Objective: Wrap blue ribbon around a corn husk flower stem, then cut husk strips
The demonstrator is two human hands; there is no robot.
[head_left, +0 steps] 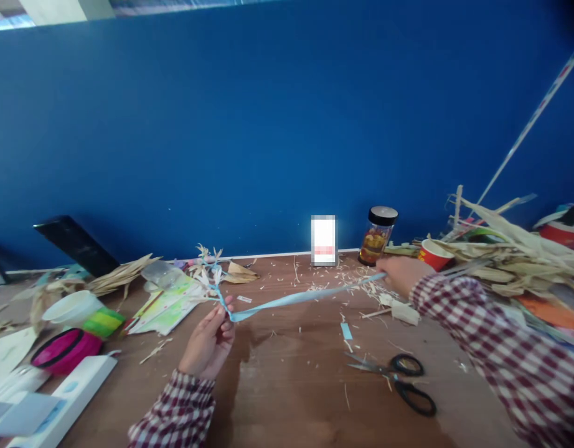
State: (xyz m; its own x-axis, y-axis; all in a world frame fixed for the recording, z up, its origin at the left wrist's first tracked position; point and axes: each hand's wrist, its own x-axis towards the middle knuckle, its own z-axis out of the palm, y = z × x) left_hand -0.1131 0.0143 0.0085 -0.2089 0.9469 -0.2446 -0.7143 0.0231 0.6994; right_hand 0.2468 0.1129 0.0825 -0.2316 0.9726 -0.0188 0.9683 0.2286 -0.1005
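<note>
A light blue paper strip [296,298] stretches, slightly twisted, between my two hands over the table. My left hand [211,336] pinches a thin flower stem [220,295] wrapped in the same blue, where the strip joins it. Pale husk-like petals [209,274] top the stem. At the strip's far end my right hand [403,275] is closed on it, near the glass jar. Below the strip, scissors [390,371] with black handles lie on the table, blades slightly apart. A small blue scrap [346,331] rests just above them.
A lidded jar [376,236] stands by the blue partition [268,124]. Dried corn husks [506,267] and a red paper cup [435,254] crowd the right. A white power strip [72,398], pink pouch [66,350] and plastic cup [75,309] sit left. Shavings litter the wooden table [287,398].
</note>
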